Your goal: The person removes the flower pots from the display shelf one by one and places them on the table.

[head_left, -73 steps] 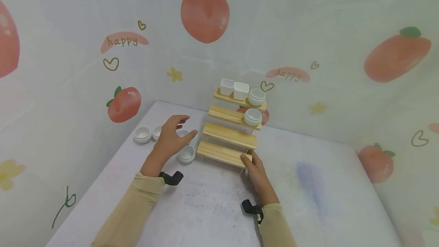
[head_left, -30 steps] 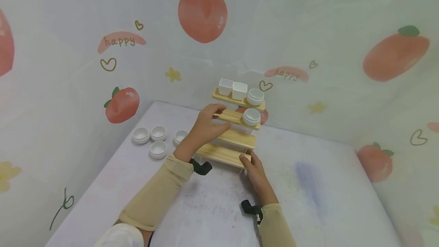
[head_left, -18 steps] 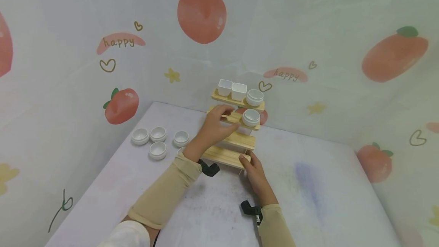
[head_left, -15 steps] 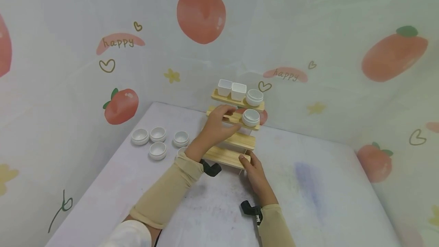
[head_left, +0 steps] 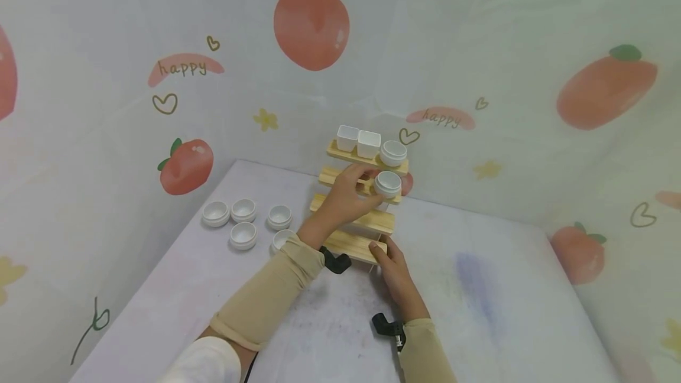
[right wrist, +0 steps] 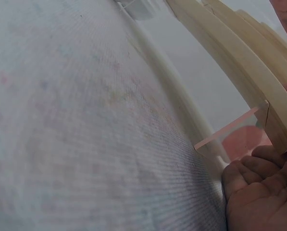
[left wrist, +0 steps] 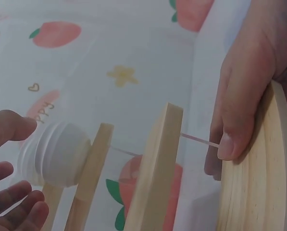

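Note:
A tiered wooden rack (head_left: 348, 245) with clear supports stands on the table. My right hand (head_left: 395, 270) grips the right end of its lowest step, thumb on top and fingers underneath. My left hand (head_left: 343, 197) reaches over the rack, fingers and thumb spread at the left side of a stack of round white bowls (head_left: 388, 183) on the second step from the top. In the left wrist view, the thumb (left wrist: 13, 126) and loosely bent fingers sit close beside that bowl stack (left wrist: 61, 154).
On the top step stand two square white cups (head_left: 369, 143) and a round white bowl (head_left: 393, 152). Several round white bowls (head_left: 243, 235) are on the table to the left of the rack, one partly behind the left sleeve. A patterned backdrop (head_left: 425, 46) rises behind.
My left hand has come from above the bowls on the table, over the rack and rightward to the bowl stack on the second step. My right hand has kept its grip on the rack.

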A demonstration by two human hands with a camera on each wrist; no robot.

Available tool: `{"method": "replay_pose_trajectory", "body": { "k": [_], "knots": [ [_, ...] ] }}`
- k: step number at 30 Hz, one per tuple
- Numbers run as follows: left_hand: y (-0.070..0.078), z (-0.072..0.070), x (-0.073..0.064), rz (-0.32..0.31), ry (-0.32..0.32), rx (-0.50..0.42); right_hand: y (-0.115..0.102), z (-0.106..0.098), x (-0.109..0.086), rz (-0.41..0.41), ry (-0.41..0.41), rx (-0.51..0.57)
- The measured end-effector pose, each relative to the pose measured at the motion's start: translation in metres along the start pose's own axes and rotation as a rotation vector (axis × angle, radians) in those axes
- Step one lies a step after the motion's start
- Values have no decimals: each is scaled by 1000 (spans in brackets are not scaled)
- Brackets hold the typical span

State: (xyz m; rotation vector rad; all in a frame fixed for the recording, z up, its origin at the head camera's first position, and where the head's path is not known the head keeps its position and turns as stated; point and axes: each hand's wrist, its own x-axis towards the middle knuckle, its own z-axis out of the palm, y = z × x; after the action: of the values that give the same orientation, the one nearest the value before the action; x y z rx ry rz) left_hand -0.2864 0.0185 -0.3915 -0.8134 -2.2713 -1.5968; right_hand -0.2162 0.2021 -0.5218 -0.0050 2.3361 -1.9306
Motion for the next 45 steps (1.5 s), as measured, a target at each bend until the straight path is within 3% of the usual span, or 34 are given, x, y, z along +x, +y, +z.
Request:
{"method": "replay_pose_trajectory", "body": {
  "k": [16, 25, 45],
  "knots": [
    [-6, 10, 5, -15, -21, 18, 1, -1, -1, -22, -24, 20],
    [-6, 14, 10, 7, -46, 38, 0, -1, -1, -28, -23, 24],
    [-12, 23, 10, -14, -28, 14, -1, -1, -1, -18, -22, 37]
  ]
}}
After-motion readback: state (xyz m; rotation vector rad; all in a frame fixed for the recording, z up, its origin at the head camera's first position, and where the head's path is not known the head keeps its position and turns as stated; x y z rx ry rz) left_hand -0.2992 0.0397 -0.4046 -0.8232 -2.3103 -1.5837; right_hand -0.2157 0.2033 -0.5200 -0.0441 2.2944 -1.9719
